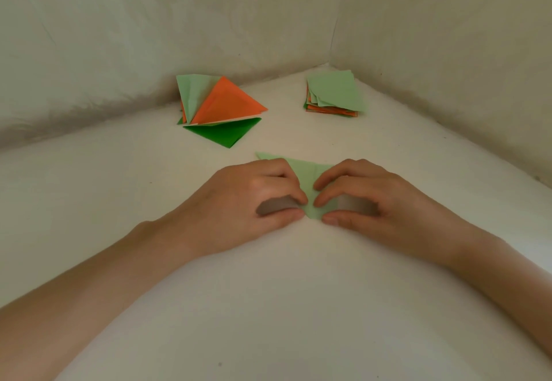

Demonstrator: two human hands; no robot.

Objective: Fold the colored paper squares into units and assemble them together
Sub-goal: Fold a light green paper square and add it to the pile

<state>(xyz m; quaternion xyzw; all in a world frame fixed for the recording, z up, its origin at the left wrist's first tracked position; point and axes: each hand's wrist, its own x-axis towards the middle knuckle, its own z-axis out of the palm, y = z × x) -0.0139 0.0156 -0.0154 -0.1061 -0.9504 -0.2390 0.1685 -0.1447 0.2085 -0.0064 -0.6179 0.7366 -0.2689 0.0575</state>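
Note:
A light green paper (307,177), folded into a triangle, lies flat on the white surface in front of me. My left hand (254,201) covers its left part, with curled fingers and thumb pinching the paper near its lower point. My right hand (367,198) mirrors it on the right side, fingertips and thumb pinching the same paper. The fingertips of both hands nearly meet over the paper's middle. Much of the paper is hidden under the hands.
A pile of folded units (221,109) in light green, orange and dark green lies at the back left. A stack of unfolded paper squares (336,92), light green on top, sits at the back right near the corner. Cloth-covered walls (119,37) enclose the back.

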